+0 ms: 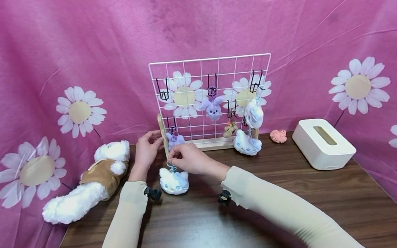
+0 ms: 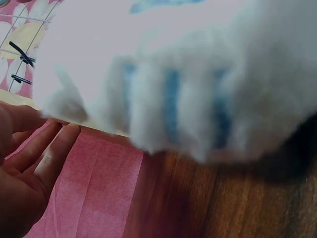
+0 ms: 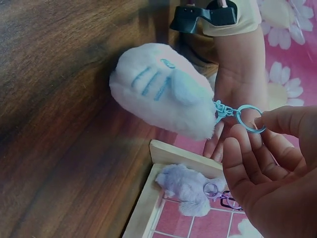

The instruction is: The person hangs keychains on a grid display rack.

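Observation:
My right hand (image 1: 190,158) pinches the blue ring (image 3: 251,119) of a white plush cat-head keychain (image 1: 174,181) between thumb and finger. The plush hangs by its blue clasp (image 3: 223,111) in front of the rack's left end. At the left wooden post (image 1: 163,136) of the white wire grid rack (image 1: 201,67), my left hand (image 1: 147,153) touches the wood with its fingers fairly straight. A purple plush keychain (image 1: 175,140) hangs just behind my right hand, on a lower black hook. In the left wrist view the white plush (image 2: 163,74) covers much of the picture.
Another purple plush (image 1: 213,109), a brown one (image 1: 231,129) and two white ones (image 1: 254,113) hang on the rack. A black hook (image 1: 163,94) is at upper left. A dressed white plush toy (image 1: 101,178) lies left; a coral item (image 1: 278,136) and tissue box (image 1: 322,143) stand right.

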A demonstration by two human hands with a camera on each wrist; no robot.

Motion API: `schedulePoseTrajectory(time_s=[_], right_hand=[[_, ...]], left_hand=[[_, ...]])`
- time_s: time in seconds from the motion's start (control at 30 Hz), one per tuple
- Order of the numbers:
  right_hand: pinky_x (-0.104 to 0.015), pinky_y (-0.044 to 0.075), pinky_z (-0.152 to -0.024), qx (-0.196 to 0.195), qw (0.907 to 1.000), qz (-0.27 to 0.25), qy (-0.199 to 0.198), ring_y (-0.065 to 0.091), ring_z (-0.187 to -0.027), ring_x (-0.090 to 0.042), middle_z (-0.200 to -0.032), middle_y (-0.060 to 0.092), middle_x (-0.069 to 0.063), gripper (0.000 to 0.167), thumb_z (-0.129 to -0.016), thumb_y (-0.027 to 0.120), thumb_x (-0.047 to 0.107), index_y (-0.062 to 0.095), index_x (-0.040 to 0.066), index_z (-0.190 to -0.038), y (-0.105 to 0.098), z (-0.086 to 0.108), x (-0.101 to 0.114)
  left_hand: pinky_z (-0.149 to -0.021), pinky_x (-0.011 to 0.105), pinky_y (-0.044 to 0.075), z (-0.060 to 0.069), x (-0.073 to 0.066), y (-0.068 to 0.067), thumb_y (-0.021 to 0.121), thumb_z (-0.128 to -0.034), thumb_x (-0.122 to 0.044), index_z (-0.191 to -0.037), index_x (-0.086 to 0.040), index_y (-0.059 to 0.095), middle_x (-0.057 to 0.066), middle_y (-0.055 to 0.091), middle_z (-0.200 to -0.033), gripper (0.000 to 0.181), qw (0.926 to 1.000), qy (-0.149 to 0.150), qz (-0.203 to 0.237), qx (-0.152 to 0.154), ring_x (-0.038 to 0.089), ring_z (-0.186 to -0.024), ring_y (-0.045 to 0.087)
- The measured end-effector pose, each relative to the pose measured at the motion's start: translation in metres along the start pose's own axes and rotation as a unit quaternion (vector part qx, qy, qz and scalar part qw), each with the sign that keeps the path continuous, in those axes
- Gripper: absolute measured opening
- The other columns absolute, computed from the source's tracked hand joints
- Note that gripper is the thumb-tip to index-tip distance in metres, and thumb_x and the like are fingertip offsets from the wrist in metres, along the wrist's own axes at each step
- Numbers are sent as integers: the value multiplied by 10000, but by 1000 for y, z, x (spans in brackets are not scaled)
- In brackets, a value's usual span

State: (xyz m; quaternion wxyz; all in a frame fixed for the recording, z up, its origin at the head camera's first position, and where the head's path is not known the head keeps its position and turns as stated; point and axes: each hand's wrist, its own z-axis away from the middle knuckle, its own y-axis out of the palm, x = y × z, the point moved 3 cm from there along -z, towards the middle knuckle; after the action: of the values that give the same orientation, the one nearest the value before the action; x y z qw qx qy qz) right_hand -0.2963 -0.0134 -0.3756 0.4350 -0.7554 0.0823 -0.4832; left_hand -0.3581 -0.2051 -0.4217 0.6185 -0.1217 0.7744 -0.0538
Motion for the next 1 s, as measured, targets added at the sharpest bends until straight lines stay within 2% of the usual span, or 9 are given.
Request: schedulePoseTrajectory(time_s=[0.37,0.6,0.73,0.87,1.0], right_hand=[[-189,565,-745,-65,9998,78,-150,683,-871,-137,-925,785,13,95,-1073,722,158,794,150,-1013,-7,-3,6],[-206,599,-793,-277,9992,210,-220,670,-863,-69,-967,814,7,94,-1078,723,175,802,146,-1037,-20,-10,12],[-223,615,-828,-350,9987,262,-275,688,-897,-86,-1011,826,-5,94,-1088,716,175,796,132,-1065,-31,-15,19],[-249,636,-852,-459,9978,389,-294,710,-929,-117,-1043,834,-25,91,-1091,726,180,792,119,-1081,-44,-18,27],[-286,662,-883,-564,9968,481,-301,738,-958,-148,-1059,839,-37,97,-1096,730,183,798,115,-1094,-57,-22,35]], left_hand=[[-969,388,747,-1,3,-2,684,-1100,-11,-1422,63,699,320,739,-1375,330,9999,-75,-133,32,473,-1216,764],[-876,242,745,-1,2,-2,698,-1096,-22,-1413,47,713,308,754,-1352,325,9997,-58,-230,19,408,-1158,787],[-824,167,722,-1,1,-2,709,-1092,-30,-1404,42,721,300,769,-1331,320,9994,26,-359,-9,381,-1139,789],[-774,75,636,-1,0,-4,742,-1081,-72,-1380,13,749,267,801,-1294,311,9965,180,-804,-130,352,-1137,787],[-731,70,613,0,1,-4,747,-1077,-79,-1368,6,761,263,810,-1270,304,9961,207,-836,-167,251,-1052,781]])
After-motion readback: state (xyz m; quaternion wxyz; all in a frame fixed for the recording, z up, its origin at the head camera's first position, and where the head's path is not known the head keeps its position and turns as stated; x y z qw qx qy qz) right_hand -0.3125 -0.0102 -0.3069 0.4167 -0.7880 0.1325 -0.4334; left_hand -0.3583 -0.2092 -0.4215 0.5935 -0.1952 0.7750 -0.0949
